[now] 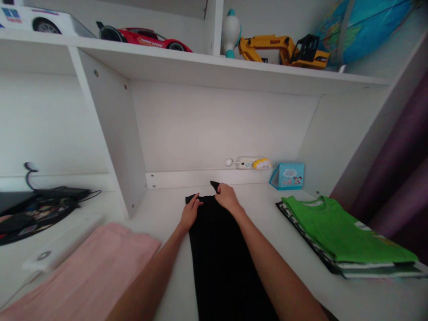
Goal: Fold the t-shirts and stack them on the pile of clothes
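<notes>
A long black garment, which looks like folded trousers (220,263), lies flat on the white desk, running from the near edge toward the back panel. On the far left corner of the trousers rests my left hand (190,215), with its fingers stretched out and apart. My right hand (227,197) is closed on the far right corner of the cloth. A pointed black tip sticks up past its fingers, raised off the desk. My right forearm covers part of the garment's right edge, and its near end runs out of view.
A pink cloth (100,267) lies at left beside a white power strip (67,245). Folded shirts, a green shirt (344,232) on top, are stacked at right. A blue desk calendar (290,175) stands at the back. Toys, including a yellow excavator (284,47), occupy the shelf (200,62) above.
</notes>
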